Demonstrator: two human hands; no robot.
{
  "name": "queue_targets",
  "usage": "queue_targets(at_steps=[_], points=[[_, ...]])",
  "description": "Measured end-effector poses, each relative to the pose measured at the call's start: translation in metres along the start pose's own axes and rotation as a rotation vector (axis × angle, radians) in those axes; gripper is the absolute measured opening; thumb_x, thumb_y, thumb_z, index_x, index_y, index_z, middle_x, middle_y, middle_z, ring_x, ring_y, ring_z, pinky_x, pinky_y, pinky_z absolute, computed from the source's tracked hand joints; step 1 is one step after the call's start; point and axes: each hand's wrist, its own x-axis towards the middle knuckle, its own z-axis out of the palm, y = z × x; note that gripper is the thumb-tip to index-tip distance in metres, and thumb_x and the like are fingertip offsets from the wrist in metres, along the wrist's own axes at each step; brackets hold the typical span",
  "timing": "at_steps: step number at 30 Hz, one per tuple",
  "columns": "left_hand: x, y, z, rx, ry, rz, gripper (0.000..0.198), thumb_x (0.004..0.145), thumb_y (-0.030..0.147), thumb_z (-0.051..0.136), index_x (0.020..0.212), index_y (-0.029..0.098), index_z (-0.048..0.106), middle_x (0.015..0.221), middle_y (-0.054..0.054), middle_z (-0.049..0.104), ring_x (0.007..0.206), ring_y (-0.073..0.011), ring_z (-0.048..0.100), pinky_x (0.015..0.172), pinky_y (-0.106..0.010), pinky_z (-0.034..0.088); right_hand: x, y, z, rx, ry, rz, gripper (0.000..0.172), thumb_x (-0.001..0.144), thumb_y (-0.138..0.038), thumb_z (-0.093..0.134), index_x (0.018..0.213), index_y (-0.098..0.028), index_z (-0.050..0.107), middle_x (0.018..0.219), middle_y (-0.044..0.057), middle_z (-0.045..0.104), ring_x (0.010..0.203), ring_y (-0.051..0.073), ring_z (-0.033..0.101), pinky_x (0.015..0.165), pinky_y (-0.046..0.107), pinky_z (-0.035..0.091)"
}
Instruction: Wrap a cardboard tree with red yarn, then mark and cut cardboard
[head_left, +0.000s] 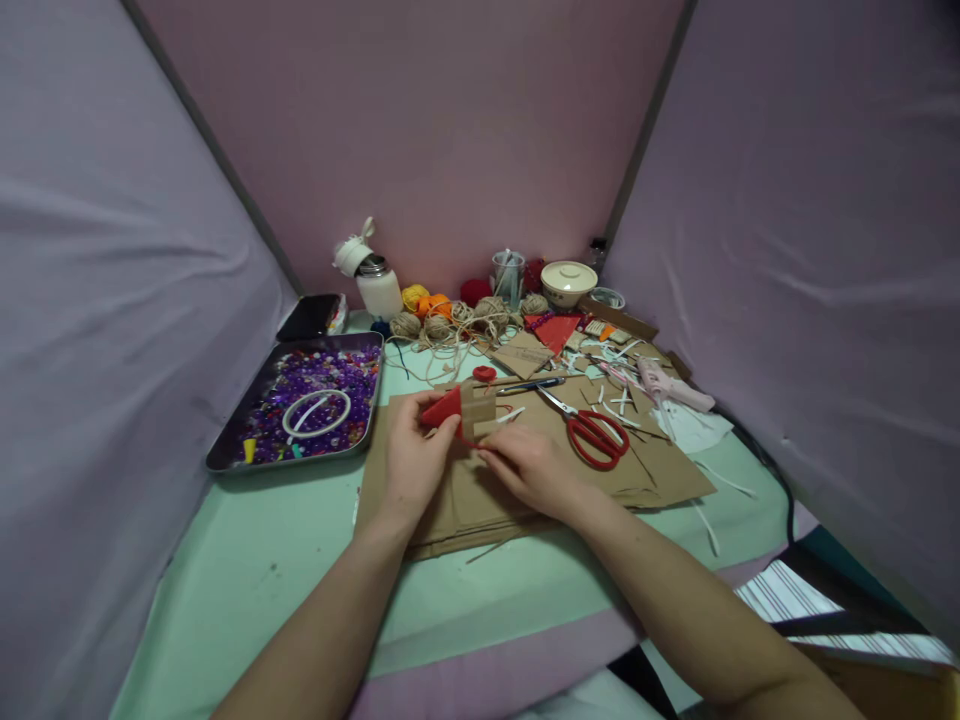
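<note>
My left hand (412, 455) is closed on a small cardboard piece with red fabric (459, 408) wrapped on its left end, held just above a brown cardboard sheet (660, 470). My right hand (525, 462) is beside it, fingers pinched at the lower edge of the same piece, seemingly on a thin red thread. Red-handled scissors (592, 432) lie on the cardboard right of my right hand. A pen (531, 385) and a small red ring (484, 373) lie just beyond the piece.
A metal tray (225, 450) of purple beads with a white ring stands at the left. At the back are a white bottle (377, 285), twine and yarn balls (439, 318), a cup, a lidded bowl (568, 282). A pink glue gun (667, 385) and paper scraps lie at the right.
</note>
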Motion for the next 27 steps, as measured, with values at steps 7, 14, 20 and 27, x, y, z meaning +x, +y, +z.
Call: queue_targets(at_steps=[7,14,20,27], points=[[-0.002,-0.006,0.001,0.011,-0.316,-0.108,0.030,0.067,0.020,0.066,0.096,0.017,0.060,0.090,-0.005,0.066,0.078,-0.0176,0.061,0.068,-0.027,0.048,0.005,0.023,-0.028,-0.015,0.222,0.111,0.011,0.089,-0.025,0.053,0.085,-0.020,0.062,0.082,0.006,0.062,0.080,0.020,0.056,0.072,0.031,0.043],[-0.006,0.002,-0.001,-0.122,-0.461,-0.287,0.037,0.064,0.020,0.071,0.098,0.016,0.060,0.085,-0.005,0.067,0.069,-0.0154,0.061,0.063,-0.026,0.048,0.006,0.029,-0.036,0.035,0.281,0.154,0.009,0.086,-0.024,0.056,0.083,-0.020,0.064,0.082,0.005,0.062,0.078,0.019,0.057,0.072,0.032,0.044],[-0.006,0.003,-0.002,-0.235,-0.512,-0.333,0.037,0.062,0.019,0.074,0.096,0.015,0.059,0.087,-0.006,0.067,0.073,-0.0156,0.062,0.068,-0.027,0.049,0.006,0.030,-0.035,0.073,0.286,0.172,0.008,0.086,-0.023,0.057,0.083,-0.020,0.064,0.081,0.003,0.062,0.078,0.017,0.057,0.072,0.030,0.043],[-0.006,0.000,-0.003,-0.289,-0.534,-0.329,0.039,0.064,0.019,0.074,0.099,0.015,0.058,0.086,-0.005,0.067,0.071,-0.0150,0.062,0.066,-0.027,0.050,0.006,0.029,-0.032,0.118,0.266,0.188,0.011,0.088,-0.021,0.054,0.084,-0.019,0.064,0.081,0.003,0.063,0.077,0.016,0.058,0.071,0.029,0.043]])
